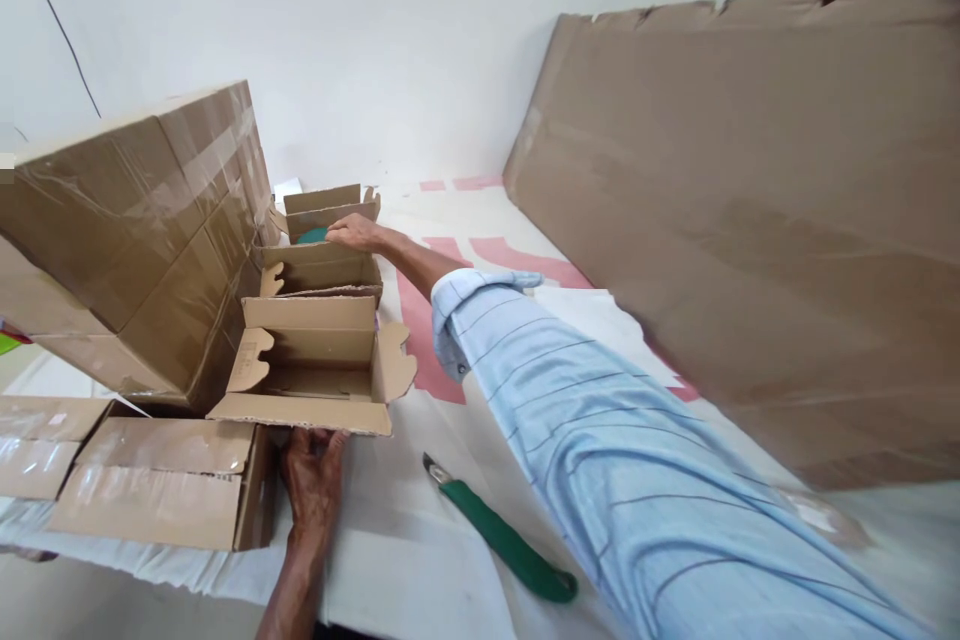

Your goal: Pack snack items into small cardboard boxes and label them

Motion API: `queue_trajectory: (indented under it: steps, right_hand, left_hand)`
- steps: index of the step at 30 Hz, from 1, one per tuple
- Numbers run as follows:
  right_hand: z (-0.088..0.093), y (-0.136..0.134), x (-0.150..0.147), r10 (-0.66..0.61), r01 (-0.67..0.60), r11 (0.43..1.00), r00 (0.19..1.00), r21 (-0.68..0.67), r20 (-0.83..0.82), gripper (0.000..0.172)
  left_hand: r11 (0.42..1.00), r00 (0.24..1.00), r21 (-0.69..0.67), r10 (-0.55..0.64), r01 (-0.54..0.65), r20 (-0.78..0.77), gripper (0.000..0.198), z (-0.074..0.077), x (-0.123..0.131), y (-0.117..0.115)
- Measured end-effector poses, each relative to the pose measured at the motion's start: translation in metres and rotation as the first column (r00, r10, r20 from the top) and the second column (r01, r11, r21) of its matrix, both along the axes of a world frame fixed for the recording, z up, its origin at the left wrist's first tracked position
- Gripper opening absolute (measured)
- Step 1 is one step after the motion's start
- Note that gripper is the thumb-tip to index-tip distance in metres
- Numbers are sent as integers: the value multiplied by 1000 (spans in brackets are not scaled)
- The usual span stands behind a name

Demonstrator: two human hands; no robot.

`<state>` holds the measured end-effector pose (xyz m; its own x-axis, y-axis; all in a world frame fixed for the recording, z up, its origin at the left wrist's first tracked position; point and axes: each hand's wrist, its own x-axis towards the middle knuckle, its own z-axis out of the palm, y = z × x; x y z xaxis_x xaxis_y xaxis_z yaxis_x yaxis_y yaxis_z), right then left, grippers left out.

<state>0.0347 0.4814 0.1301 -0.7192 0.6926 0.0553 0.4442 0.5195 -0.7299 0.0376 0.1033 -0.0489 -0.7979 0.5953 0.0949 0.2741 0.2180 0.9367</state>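
Carton [322, 345], open; plain brown cardboard, scalloped side flaps spread; set in from the near edge of the tabletop [382, 540]. Left hand [311, 475]: at its front flap; cannot tell its grip. Right hand [355, 232]: at farthest carton [322, 219], beside green item [312, 236]; grip likewise indeterminable.

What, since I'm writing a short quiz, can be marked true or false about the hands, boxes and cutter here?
1. The left hand is at the near edge of the nearest open box. True.
2. The cutter has a green handle. True.
3. The left hand holds the cutter. False: it lies on the white covering.
4. The right hand is beside a green item. True.
5. The right sleeve is plain red. False: it is light blue with dark stripes.
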Motion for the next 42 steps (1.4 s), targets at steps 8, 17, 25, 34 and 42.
queue_trajectory:
  steps: [8,17,25,34,42]
  right_hand:
    - [1,-5,3,141,-145,972,989,185,36,51]
    - [6,18,-9,134,-159,984,958,82,252,84]
    - [-5,1,-14,138,-240,879,955,411,264,64]
    - [-10,-17,-5,201,-260,852,964,453,176,52]
    - [4,-16,23,20,-12,951,1000,310,-23,42]
  left_hand:
    - [1000,999,-9,-18,18,-41,56,1,0,-2]
    - [999,999,-48,-11,10,-31,52,1,-2,-1]
    - [999,998,-7,-41,41,-38,54,4,1,-1]
    - [998,994,-11,-60,59,-92,52,12,1,3]
    - [985,985,-160,-91,67,-147,42,26,-9,36]
